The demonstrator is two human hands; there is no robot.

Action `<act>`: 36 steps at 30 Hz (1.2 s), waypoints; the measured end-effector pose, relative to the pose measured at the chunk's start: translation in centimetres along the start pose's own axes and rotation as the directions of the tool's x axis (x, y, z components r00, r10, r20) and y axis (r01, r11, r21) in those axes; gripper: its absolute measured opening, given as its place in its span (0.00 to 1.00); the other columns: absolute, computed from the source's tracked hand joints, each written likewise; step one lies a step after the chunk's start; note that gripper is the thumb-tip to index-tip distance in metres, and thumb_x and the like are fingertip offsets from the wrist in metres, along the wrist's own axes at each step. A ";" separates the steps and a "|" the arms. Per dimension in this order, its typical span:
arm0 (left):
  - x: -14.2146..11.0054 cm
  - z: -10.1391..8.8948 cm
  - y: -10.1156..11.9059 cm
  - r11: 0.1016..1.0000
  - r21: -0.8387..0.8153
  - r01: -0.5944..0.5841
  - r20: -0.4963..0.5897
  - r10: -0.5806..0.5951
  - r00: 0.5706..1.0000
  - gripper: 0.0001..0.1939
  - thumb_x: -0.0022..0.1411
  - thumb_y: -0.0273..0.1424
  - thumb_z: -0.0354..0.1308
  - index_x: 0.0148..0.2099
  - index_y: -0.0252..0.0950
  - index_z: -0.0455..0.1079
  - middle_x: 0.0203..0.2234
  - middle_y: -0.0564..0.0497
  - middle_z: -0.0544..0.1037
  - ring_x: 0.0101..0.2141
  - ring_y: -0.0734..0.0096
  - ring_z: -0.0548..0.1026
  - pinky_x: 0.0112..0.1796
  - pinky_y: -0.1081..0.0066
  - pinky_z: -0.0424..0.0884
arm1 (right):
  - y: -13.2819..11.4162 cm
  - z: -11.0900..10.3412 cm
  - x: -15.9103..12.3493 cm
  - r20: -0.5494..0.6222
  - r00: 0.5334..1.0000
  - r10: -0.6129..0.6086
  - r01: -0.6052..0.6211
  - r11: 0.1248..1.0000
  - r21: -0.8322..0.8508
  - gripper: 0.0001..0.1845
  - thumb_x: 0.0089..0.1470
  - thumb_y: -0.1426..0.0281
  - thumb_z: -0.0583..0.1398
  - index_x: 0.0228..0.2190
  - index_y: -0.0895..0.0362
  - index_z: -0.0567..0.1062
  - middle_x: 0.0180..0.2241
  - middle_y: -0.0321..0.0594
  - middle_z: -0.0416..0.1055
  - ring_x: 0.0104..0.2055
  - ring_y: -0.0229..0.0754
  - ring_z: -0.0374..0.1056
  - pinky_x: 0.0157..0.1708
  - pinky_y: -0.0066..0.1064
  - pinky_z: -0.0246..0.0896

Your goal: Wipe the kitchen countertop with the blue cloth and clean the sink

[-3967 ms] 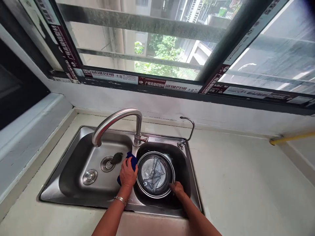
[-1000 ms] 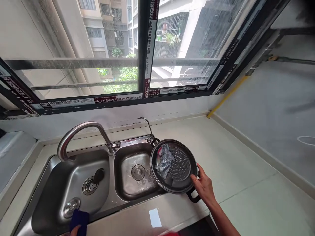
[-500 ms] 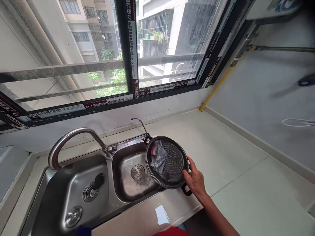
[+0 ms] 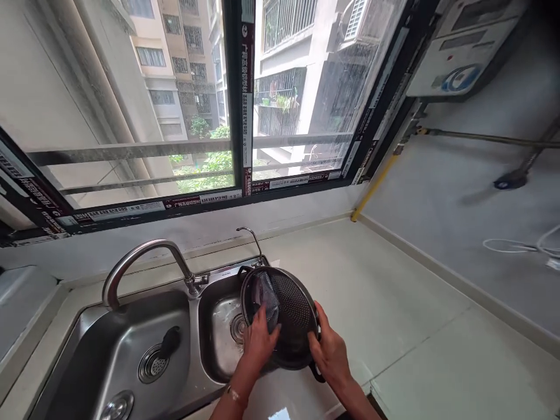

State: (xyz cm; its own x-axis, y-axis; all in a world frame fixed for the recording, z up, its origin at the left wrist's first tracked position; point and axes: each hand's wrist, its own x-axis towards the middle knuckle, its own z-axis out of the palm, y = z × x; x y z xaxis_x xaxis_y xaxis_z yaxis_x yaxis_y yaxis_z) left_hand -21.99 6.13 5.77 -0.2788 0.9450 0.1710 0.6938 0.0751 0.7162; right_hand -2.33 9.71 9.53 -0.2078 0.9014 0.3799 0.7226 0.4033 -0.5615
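A dark round pan (image 4: 294, 344) with a dotted base is tilted over the right edge of the right sink bowl. My right hand (image 4: 330, 350) grips its right rim, with the thumb inside and the fingers outside. A black loop handle (image 4: 317, 372) sticks out below that hand, and another handle (image 4: 245, 272) shows at the pan's upper left. Inside the pan, against its left side, lies a crumpled grey cloth (image 4: 268, 294). My left hand (image 4: 261, 338) is closed on the cloth; part of the cloth is hidden under the fingers.
The double steel sink (image 4: 196, 350) carries a large curved faucet (image 4: 153, 245) and a thin small spout (image 4: 254, 236). In the left bowl are a black object (image 4: 170, 342) beside the drain and a round metal strainer (image 4: 117, 405). A pale counter (image 4: 394, 326) extends right, below a window (image 4: 196, 105).
My left hand has come into view and taken hold of the cloth in the pan. The pan is tilted more steeply. The view has shifted, so the window and wall heater show more.
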 end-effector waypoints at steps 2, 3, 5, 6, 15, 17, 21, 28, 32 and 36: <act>1.3 0.9 -0.2 0.998 -0.001 0.058 -0.028 -0.058 0.998 0.18 0.65 0.41 0.56 0.51 0.34 0.69 0.46 0.44 0.76 0.43 0.65 0.75 0.45 0.58 0.73 | -0.6 0.3 -0.3 -0.052 0.991 -0.122 0.119 0.991 -0.066 0.36 0.60 0.71 0.48 0.67 0.57 0.45 0.47 0.49 0.76 0.33 0.45 0.77 0.28 0.31 0.70; 1.7 1.1 -0.3 0.995 0.000 0.095 -0.043 -0.095 0.995 0.17 0.65 0.40 0.56 0.49 0.33 0.70 0.43 0.44 0.77 0.42 0.64 0.76 0.44 0.59 0.73 | -0.8 0.5 -0.3 -0.075 0.982 -0.174 0.166 0.981 -0.099 0.37 0.60 0.73 0.47 0.68 0.56 0.43 0.54 0.52 0.72 0.37 0.45 0.77 0.28 0.31 0.71; 2.2 0.6 -0.7 0.989 -0.012 0.149 -0.074 -0.149 0.986 0.15 0.65 0.37 0.53 0.47 0.33 0.72 0.40 0.42 0.79 0.40 0.63 0.77 0.43 0.61 0.72 | -1.0 0.6 -0.2 -0.108 0.962 -0.249 0.231 0.961 -0.154 0.38 0.60 0.75 0.47 0.68 0.55 0.39 0.59 0.55 0.65 0.40 0.45 0.77 0.25 0.28 0.71; 2.2 0.0 -1.0 0.986 -0.024 0.163 -0.091 -0.165 0.982 0.15 0.65 0.37 0.52 0.47 0.33 0.72 0.41 0.42 0.79 0.41 0.62 0.77 0.44 0.62 0.71 | -1.0 0.5 0.0 -0.125 0.953 -0.275 0.251 0.952 -0.177 0.38 0.60 0.76 0.47 0.68 0.56 0.38 0.60 0.56 0.64 0.41 0.45 0.77 0.23 0.27 0.70; -0.5 -9.4 -4.7 0.899 -0.151 0.412 -0.270 -0.439 0.857 0.23 0.56 0.48 0.51 0.45 0.38 0.72 0.31 0.47 0.79 0.33 0.59 0.77 0.37 0.64 0.70 | 0.9 -2.2 3.3 -0.243 0.852 -0.465 0.364 0.857 -0.365 0.38 0.62 0.76 0.49 0.68 0.60 0.38 0.57 0.59 0.68 0.42 0.44 0.77 0.24 0.24 0.70; -1.7 -10.4 -5.7 0.863 -0.171 0.475 -0.288 -0.505 0.814 0.26 0.53 0.52 0.52 0.43 0.38 0.72 0.30 0.46 0.79 0.33 0.57 0.77 0.36 0.64 0.70 | 1.4 -3.0 4.1 -0.247 0.825 -0.509 0.394 0.830 -0.395 0.38 0.62 0.76 0.50 0.68 0.61 0.39 0.57 0.58 0.68 0.49 0.47 0.74 0.31 0.26 0.73; -4.2 -10.8 -7.3 0.775 -0.233 0.588 -0.295 -0.632 0.716 0.35 0.45 0.58 0.51 0.44 0.35 0.72 0.35 0.42 0.80 0.38 0.51 0.77 0.39 0.60 0.71 | 2.8 -4.3 5.0 -0.268 0.773 -0.576 0.460 0.799 -0.388 0.39 0.60 0.77 0.51 0.68 0.61 0.41 0.57 0.57 0.68 0.55 0.48 0.70 0.39 0.30 0.73; -9.8 -10.1 -9.6 0.589 -0.319 0.743 -0.178 -0.807 0.563 0.40 0.37 0.62 0.48 0.40 0.34 0.72 0.22 0.45 0.77 0.32 0.49 0.78 0.36 0.56 0.73 | 7.8 -3.9 6.1 -0.217 0.966 0.140 -0.159 0.984 -0.076 0.34 0.57 0.63 0.50 0.64 0.59 0.56 0.41 0.48 0.78 0.28 0.45 0.73 0.27 0.33 0.66; -13.8 -9.4 -11.0 0.564 -0.279 0.777 -0.240 -0.825 0.512 0.37 0.40 0.60 0.50 0.42 0.36 0.72 0.31 0.40 0.81 0.41 0.44 0.78 0.43 0.53 0.73 | 12.5 -2.8 7.3 -0.132 0.794 0.593 -0.593 0.804 0.042 0.31 0.47 0.59 0.52 0.46 0.67 0.74 0.33 0.53 0.76 0.35 0.54 0.72 0.33 0.38 0.65; -17.0 -8.6 -11.6 0.622 -0.243 0.744 -0.394 -0.764 0.511 0.33 0.38 0.59 0.54 0.37 0.37 0.72 0.43 0.35 0.80 0.48 0.41 0.76 0.48 0.52 0.71 | 15.9 -1.3 7.9 -0.118 0.717 0.687 -0.688 0.724 0.040 0.30 0.45 0.58 0.52 0.41 0.67 0.76 0.37 0.59 0.76 0.38 0.56 0.71 0.32 0.39 0.65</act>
State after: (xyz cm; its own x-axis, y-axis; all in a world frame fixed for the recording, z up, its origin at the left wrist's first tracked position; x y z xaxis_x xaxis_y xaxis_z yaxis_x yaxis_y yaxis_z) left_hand -30.96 -13.58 0.39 -0.9341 0.2998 -0.1937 0.0630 0.6726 0.7373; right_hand 8.42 23.03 4.58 0.4255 0.9046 -0.0269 0.6401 -0.3218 -0.6977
